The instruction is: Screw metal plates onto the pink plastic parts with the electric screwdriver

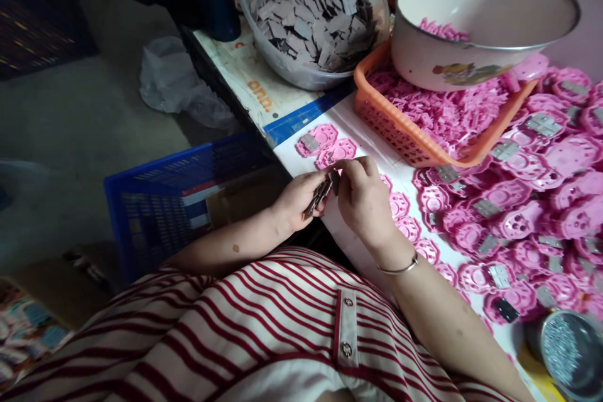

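Observation:
My left hand (298, 200) is closed around a small stack of thin dark grey-brown square pieces (319, 200). Fingers of my right hand (366, 198) pinch at the top end of that stack, on one dark piece (334, 181). Both hands are over the near edge of the white table top (330, 116). Just beyond them lie pink plastic casings (339, 152), one with a grey square piece (309, 142) on it. A row of pink casings (409, 228) runs along the table beside my right wrist.
A clear plastic bowl (249, 28) holds many similar square pieces. An enamel basin (438, 66) rests on an orange basket (400, 138) of small pink parts. Pink casings (513, 213) are heaped at right, near a metal cup (541, 345) of screws. A blue crate (127, 201) stands below left.

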`<state>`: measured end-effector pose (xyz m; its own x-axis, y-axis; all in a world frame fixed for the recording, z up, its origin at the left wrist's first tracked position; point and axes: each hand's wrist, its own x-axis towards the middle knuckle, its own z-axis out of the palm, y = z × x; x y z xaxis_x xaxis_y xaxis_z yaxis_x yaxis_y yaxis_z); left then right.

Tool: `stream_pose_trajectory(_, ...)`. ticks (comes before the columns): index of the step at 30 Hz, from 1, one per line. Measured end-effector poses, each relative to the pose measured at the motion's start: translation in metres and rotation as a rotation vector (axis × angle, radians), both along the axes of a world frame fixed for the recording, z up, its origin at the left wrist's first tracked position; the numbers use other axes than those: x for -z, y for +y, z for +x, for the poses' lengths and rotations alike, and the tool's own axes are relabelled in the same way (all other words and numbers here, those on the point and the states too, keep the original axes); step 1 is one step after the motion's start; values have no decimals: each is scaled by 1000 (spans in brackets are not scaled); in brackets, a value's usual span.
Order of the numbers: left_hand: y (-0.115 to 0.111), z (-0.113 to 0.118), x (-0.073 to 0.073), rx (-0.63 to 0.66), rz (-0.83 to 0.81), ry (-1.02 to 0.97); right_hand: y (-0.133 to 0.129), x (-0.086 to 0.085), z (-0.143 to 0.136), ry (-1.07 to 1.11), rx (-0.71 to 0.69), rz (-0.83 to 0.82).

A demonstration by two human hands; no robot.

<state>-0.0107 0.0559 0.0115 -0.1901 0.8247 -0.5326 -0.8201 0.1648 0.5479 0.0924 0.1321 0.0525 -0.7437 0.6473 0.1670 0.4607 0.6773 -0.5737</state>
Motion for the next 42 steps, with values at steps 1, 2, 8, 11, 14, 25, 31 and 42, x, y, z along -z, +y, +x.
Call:
stream_pose_trajectory(1, 0, 1, -1, -5, 1, 3, -2, -3, 1, -50, 0, 5)
stream_pose_trajectory(2, -1, 1, -2, -6, 5, 5, -3, -6, 2, -96, -3, 5)
stream_pose_trajectory(8, -8, 1, -6, -5, 45, 88, -5, -10, 2, -193, 38, -57)
stream_pose_trajectory(11, -8, 0, -5, -67, 49, 158, -4, -6, 0, -129, 69, -161)
stream_pose_trajectory(14, -6, -2, -2, -170, 37, 198, -2, -2, 0, -75, 80, -296)
stream_pose_trajectory(25, -5, -22, -3, -250, -8, 67, 45, -6, -22, -116, 270, -329)
stream_pose_trajectory(31, -5, -27, -6, -245, 5, 55, 53, -1, -30, -151, 264, -316)
stream_pose_trajectory(42, -2, -9, -7, -197, 0, 197, -3, -18, -9, 33, 121, -636)
